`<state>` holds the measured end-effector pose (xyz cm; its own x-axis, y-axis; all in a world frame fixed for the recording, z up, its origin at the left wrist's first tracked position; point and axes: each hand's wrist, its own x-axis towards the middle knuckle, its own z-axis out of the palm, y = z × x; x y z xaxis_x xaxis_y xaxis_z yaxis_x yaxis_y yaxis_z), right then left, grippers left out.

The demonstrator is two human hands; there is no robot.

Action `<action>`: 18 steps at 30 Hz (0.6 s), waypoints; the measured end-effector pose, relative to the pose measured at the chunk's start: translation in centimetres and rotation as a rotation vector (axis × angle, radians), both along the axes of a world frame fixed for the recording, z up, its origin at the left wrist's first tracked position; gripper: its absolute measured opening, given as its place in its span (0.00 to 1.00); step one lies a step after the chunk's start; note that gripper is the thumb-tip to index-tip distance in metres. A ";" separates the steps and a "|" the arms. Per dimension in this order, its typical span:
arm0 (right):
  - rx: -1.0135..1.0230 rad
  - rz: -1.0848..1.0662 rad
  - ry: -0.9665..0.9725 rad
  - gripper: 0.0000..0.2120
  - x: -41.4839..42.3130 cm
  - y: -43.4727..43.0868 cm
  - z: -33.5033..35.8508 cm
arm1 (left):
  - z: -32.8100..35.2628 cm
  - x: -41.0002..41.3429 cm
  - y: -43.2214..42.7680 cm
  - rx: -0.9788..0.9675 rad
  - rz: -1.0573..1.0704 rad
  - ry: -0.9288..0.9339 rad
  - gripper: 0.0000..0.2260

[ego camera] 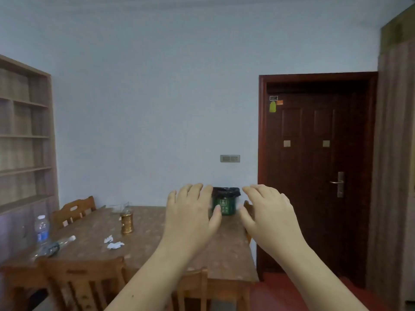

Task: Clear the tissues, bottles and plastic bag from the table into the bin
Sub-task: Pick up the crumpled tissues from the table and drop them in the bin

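Note:
A small green bin (225, 204) with a black liner stands at the far right end of the brown table (157, 243). My left hand (190, 212) and my right hand (267, 212) are raised on either side of the bin, fingers spread, holding nothing. Two crumpled white tissues (113, 242) lie mid-table. An upright water bottle (42, 228) with a blue label stands at the table's left edge. A clear bottle (64, 241) lies on its side near it, beside crumpled clear plastic (45, 251). Another clear bottle (125, 208) stands at the far side, behind a golden jar.
The golden jar (127, 223) stands near the table's middle. Wooden chairs sit at the near side (85, 281), far left (76, 208) and right edge. A bookshelf (24, 135) lines the left wall. A dark red door (318, 176) is shut at the right.

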<state>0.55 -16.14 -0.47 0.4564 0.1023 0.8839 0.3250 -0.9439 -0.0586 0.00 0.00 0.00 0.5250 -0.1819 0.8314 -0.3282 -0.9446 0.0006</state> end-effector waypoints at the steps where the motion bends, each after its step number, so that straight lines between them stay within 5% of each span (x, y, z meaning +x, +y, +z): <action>1: -0.001 0.021 -0.034 0.18 0.1 0.7 -0.2 | -0.2 0.1 0.8 0.003 0.004 -0.009 0.20; 9: -0.009 0.066 -0.068 0.17 0.9 8.0 -1.9 | -2.6 0.8 7.5 -0.019 0.022 -0.022 0.21; 18: -0.027 0.159 0.118 0.21 3.1 17.2 -6.1 | -6.7 1.5 16.3 -0.050 0.091 0.052 0.22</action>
